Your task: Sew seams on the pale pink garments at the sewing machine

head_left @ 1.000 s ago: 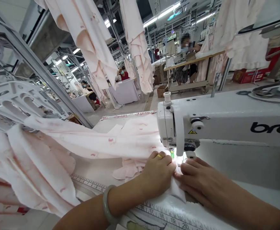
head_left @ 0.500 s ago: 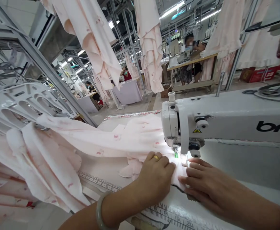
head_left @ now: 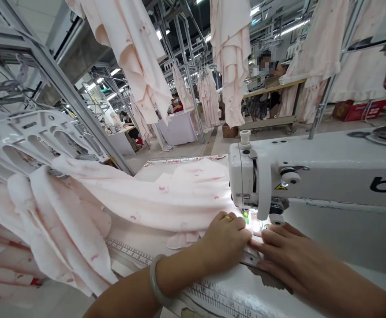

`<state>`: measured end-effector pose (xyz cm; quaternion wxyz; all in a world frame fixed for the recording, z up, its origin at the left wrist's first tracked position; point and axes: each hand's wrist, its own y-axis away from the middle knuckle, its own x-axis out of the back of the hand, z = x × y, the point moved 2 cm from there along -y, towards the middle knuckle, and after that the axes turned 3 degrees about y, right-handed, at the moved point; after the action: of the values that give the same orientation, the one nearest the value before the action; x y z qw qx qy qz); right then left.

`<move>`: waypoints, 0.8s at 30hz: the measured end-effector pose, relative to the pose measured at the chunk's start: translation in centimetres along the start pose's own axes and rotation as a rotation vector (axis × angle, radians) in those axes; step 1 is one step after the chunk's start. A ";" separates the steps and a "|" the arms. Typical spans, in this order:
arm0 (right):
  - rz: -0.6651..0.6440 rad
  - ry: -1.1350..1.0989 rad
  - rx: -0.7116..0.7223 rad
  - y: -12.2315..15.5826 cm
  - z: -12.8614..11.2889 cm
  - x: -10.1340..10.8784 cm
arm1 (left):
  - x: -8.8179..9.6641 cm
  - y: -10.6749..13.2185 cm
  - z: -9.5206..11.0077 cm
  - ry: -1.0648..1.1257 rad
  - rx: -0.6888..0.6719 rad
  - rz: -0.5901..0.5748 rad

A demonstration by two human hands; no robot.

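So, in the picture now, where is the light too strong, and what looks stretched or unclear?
Head view: strong glare below the sewing machine, near the left hand and right hand; head view: the right forearm looks stretched towards the edge; head view: a far person has a pixelated patch.
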<state>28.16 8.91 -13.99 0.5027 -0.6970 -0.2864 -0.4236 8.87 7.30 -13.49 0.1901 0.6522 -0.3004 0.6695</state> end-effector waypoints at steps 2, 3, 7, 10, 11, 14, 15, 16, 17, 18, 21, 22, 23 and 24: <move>-0.033 -0.019 -0.017 0.1 0.2 0.0 | 0.2 0.4 -0.3 0.058 0.025 0.027; -0.061 -0.035 -0.027 0.1 0.2 0.0 | 0.3 0.7 -0.4 0.095 0.050 0.055; -0.130 -0.117 -0.064 0.2 0.0 -0.1 | 0.6 1.8 -1.0 0.161 0.115 0.159; -0.154 -0.173 -0.087 0.2 0.0 -0.2 | 0.7 1.9 -0.9 0.121 0.030 0.195; -0.166 -0.192 -0.096 0.2 -0.1 -0.3 | 0.7 1.8 -0.8 0.103 -0.001 0.204; -0.217 -0.251 -0.139 0.2 -0.1 -0.4 | 0.4 1.5 -0.3 0.032 -0.066 0.191; -0.226 -0.266 -0.152 0.2 -0.1 -0.4 | 0.2 1.4 -0.1 0.007 -0.083 0.178; -0.231 -0.280 -0.165 0.2 -0.1 -0.4 | 0.0 1.3 0.0 -0.016 -0.094 0.167; -0.233 -0.292 -0.173 0.2 -0.1 -0.4 | -0.1 1.3 0.1 -0.033 -0.103 0.156; -0.233 -0.300 -0.176 0.2 -0.1 -0.3 | -0.3 1.3 0.2 -0.044 -0.107 0.144; -0.213 -0.275 -0.177 0.2 0.0 -0.4 | -0.5 1.1 0.1 -0.078 -0.104 0.130; -0.199 -0.248 -0.174 0.2 0.1 -0.5 | -0.5 1.0 0.0 -0.096 -0.100 0.131; -0.177 -0.217 -0.170 0.3 0.2 -0.6 | -0.5 0.9 -0.1 -0.114 -0.096 0.129; -0.154 -0.187 -0.169 0.3 0.4 -0.6 | -0.4 0.8 -0.2 -0.129 -0.089 0.127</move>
<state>28.23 9.17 -14.71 0.3794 -0.7493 -0.3479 -0.4166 8.25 6.84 -14.04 0.1562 0.6646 -0.3823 0.6227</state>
